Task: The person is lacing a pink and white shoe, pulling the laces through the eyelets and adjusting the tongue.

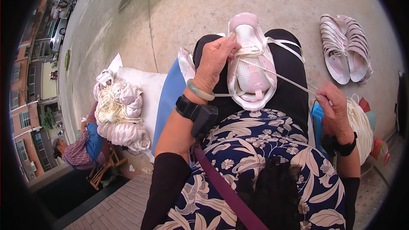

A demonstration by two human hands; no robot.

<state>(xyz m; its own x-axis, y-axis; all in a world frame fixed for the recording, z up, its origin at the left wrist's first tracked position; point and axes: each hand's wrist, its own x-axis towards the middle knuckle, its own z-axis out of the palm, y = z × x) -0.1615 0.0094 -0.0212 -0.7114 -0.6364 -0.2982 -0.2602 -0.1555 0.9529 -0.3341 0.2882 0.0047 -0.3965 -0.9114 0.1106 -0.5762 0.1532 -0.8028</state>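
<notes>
A pink and white sneaker [258,72] rests on my lap, its toe pointing away from me. White shoelace [281,76] is threaded through the upper part of its opening. My left hand [217,55] is closed at the left edge of the lacing, fingertips pinching the sneaker there; whether lace is also between them is hidden. To the right, my right hand [334,104] pinches a lace end, and the lace runs taut from the sneaker to my fingers. Another loose lace loop [289,44] hangs off the sneaker's right side over my knee.
Several stacked shoe uppers [336,47] lie on the concrete floor at right. A bundle of pale laces [358,127] is beside my right forearm. At left, more pink-white shoes [125,134] and loose laces [111,104] lie on a white surface. A person [83,151] sits beyond them.
</notes>
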